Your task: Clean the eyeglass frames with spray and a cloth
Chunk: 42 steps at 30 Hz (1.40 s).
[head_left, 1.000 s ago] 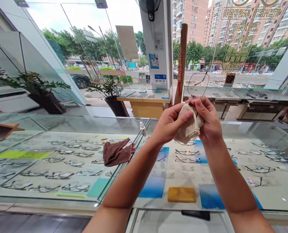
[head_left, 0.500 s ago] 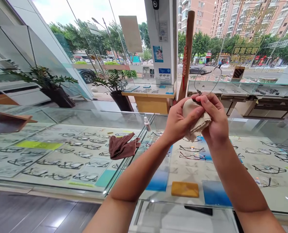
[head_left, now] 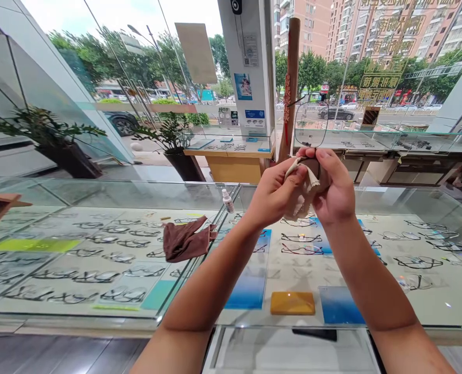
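A pair of eyeglasses is held up above the glass counter between my two hands, one lens and the thin dark frame rising over the fingers. A beige cleaning cloth with zigzag edges is wrapped partly around the lower lens. My left hand pinches the cloth against that lens, thumb in front. On the other side my right hand is closed on the frame, with cloth also bunched near its fingers. Fingers and cloth hide part of the glasses.
Below lies a glass display counter with several rows of eyeglasses inside. On its top are a brown cloth, a small white spray bottle and a yellow case. A wooden post and potted plants stand beyond.
The view has turned slightly right. The cloth has been shifted, baring more of the lower lens, and the glasses have tilted, with the other lens facing more toward me.
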### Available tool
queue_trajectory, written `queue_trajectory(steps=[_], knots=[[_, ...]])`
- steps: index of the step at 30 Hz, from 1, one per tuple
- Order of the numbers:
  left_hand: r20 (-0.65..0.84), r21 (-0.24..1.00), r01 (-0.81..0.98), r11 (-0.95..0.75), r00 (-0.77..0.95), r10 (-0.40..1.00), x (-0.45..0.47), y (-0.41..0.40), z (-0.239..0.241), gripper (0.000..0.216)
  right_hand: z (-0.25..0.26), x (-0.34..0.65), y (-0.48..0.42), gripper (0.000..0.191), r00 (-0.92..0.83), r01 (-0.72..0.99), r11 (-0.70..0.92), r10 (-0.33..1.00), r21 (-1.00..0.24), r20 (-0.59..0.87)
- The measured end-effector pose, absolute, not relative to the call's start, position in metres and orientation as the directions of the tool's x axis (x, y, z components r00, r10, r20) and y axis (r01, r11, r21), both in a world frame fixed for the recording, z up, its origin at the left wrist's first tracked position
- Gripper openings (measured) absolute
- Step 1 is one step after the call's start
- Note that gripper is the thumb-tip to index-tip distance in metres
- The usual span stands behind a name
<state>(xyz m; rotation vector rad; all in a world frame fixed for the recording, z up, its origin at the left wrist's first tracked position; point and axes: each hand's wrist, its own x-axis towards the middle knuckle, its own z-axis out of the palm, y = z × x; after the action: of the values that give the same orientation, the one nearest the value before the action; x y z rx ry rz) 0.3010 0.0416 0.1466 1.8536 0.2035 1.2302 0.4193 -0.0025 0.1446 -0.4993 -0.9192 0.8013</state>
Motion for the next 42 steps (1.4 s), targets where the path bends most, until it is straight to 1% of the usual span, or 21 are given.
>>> queue_trajectory(steps=[2,4,10,16,19,23,25,30,34,37,42], knots=[[0.652,0.744,-0.305,-0.595,0.527,0.545,0.301,0.043,0.146,0.05,0.144,0.421,-0.001,0.023,0.35,-0.4,0.601,0.798,-0.692,0.49],[0.658,0.741,-0.3,-0.601,0.507,0.558,0.302,0.044,0.143,0.048,0.143,0.421,0.001,0.022,0.339,-0.401,0.598,0.801,-0.694,0.494],[0.716,0.698,-0.308,-0.647,0.321,0.62,0.31,0.045,0.135,0.043,0.139,0.412,0.004,0.024,0.342,-0.419,0.569,0.821,-0.708,0.458],[0.747,0.659,-0.316,-0.682,0.174,0.641,0.316,0.047,0.132,0.054,0.139,0.407,0.001,0.021,0.286,-0.483,0.555,0.831,-0.677,0.478],[0.75,0.661,-0.302,-0.688,0.214,0.626,0.315,0.052,0.134,0.062,0.138,0.409,0.003,0.024,0.282,-0.479,0.566,0.823,-0.67,0.493],[0.719,0.678,-0.242,-0.694,0.413,0.559,0.309,0.059,0.14,0.066,0.138,0.42,0.007,0.027,0.315,-0.453,0.579,0.815,-0.678,0.486],[0.711,0.675,-0.226,-0.702,0.451,0.539,0.306,0.061,0.142,0.065,0.139,0.426,0.008,0.028,0.312,-0.422,0.578,0.816,-0.699,0.487],[0.678,0.711,-0.198,-0.675,0.448,0.582,0.298,0.066,0.146,0.067,0.144,0.437,0.003,0.03,0.229,-0.301,0.551,0.834,-0.778,0.502],[0.672,0.728,-0.182,-0.661,0.38,0.636,0.29,0.074,0.15,0.068,0.148,0.443,-0.001,0.027,0.172,-0.181,0.541,0.839,-0.821,0.516],[0.654,0.75,-0.177,-0.638,0.345,0.673,0.285,0.08,0.152,0.068,0.15,0.446,-0.004,0.024,0.137,-0.116,0.53,0.846,-0.84,0.515],[0.573,0.813,-0.126,-0.569,0.351,0.741,0.278,0.088,0.153,0.068,0.152,0.449,-0.007,0.018,0.091,-0.054,0.532,0.845,-0.845,0.526]])
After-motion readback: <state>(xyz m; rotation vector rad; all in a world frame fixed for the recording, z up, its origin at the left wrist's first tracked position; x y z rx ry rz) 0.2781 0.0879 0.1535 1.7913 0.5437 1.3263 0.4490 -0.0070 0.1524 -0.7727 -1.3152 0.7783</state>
